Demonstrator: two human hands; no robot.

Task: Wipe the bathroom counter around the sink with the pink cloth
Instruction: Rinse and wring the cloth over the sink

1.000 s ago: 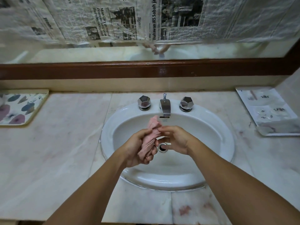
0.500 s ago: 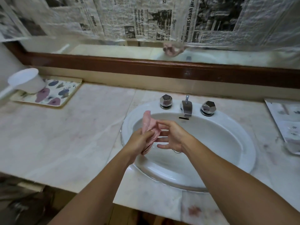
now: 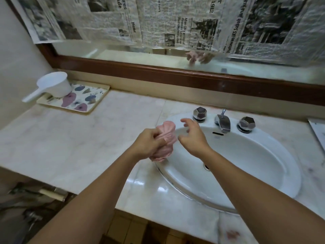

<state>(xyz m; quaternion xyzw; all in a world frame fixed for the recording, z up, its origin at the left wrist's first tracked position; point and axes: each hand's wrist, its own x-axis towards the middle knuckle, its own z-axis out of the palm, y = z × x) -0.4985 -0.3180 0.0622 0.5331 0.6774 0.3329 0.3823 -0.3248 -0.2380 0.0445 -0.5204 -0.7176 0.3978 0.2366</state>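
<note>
Both bare forearms reach forward. Left hand [image 3: 147, 144] curled tight, thumb across the front (grip closed on a bunched pink fabric cloth [image 3: 165, 138]). Right hand [image 3: 192, 136] just beside it, fingers spread, loosely bent, holding nothing.

A white scoop [image 3: 54, 86] is set on a floral tray [image 3: 82, 101] (far left); newspaper [image 3: 158, 22] is hung over the mirror [image 3: 123, 54].

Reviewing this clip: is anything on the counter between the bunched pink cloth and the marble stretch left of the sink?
Nothing visible. The left hand grips the pink cloth over the sink's left rim, and the counter beside it lies bare up to the floral tray with the white scoop at the back corner.
</note>
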